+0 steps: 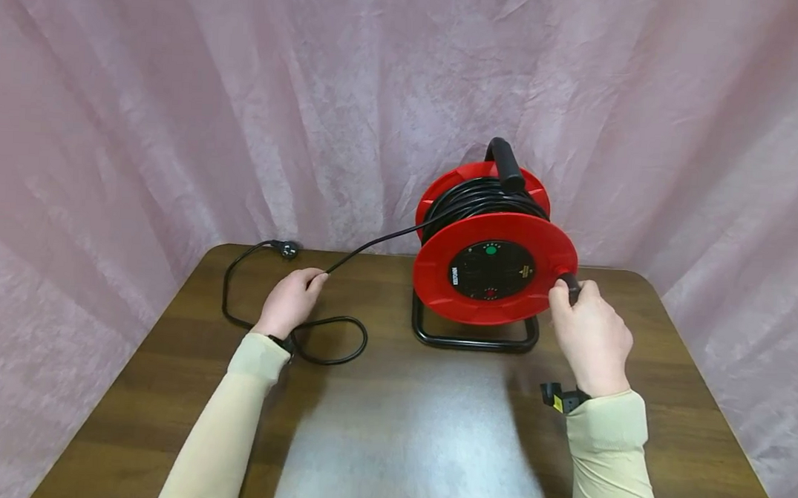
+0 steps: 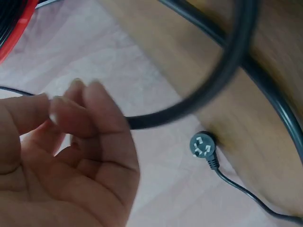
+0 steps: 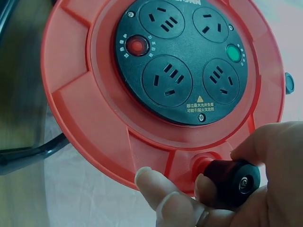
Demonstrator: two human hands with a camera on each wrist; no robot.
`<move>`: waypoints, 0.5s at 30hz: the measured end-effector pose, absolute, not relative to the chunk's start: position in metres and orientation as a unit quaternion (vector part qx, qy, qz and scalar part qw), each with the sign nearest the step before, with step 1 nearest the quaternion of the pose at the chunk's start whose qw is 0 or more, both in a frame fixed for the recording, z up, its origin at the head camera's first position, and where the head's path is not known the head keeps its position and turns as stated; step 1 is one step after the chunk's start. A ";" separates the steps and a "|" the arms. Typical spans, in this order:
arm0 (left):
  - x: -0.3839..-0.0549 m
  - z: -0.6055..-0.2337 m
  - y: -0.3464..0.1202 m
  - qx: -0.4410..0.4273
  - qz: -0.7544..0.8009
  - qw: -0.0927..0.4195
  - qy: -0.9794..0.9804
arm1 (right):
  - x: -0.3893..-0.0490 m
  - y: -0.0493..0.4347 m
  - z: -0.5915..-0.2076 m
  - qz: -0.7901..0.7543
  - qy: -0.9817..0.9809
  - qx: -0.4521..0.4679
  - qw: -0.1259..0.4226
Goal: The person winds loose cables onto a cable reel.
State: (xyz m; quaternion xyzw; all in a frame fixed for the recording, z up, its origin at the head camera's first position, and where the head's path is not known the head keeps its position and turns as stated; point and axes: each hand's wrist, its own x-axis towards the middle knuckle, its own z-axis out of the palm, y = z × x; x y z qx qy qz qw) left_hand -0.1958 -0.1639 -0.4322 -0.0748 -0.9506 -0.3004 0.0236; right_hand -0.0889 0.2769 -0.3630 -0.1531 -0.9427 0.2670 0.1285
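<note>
A red cable reel [image 1: 431, 280] wound with black cable stands on a black tube frame [image 1: 475, 344], a black carry handle [image 1: 505, 164] at its top. My right hand [image 1: 592, 335] grips the black crank knob [image 3: 232, 182] at the right edge of the reel's front disc. Left of the reel, my left hand [image 1: 293, 300] pinches the black cable [image 1: 379, 241] between thumb and fingers. From there the cable runs up to the drum; its other end loops on the table and ends in a three-pin plug [image 1: 288, 249] near the back edge.
The brown wooden table [image 1: 165, 387] reaches back to a pink curtain [image 1: 351, 113] behind and at both sides. Sockets, a red button [image 3: 137, 45] and a green one [image 3: 234, 53] sit on the reel's black centre panel. A cable loop [image 1: 340, 362] lies beside my left wrist.
</note>
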 end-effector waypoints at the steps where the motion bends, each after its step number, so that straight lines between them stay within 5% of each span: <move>1: -0.195 -0.433 -0.163 -0.071 -0.304 0.030 -0.950 | -0.089 0.277 -0.363 0.265 -0.943 -0.152 0.130; 15: -0.174 -0.433 -0.141 -0.020 -0.319 0.092 -0.943 | -0.075 0.280 -0.359 0.214 -0.964 -0.132 0.093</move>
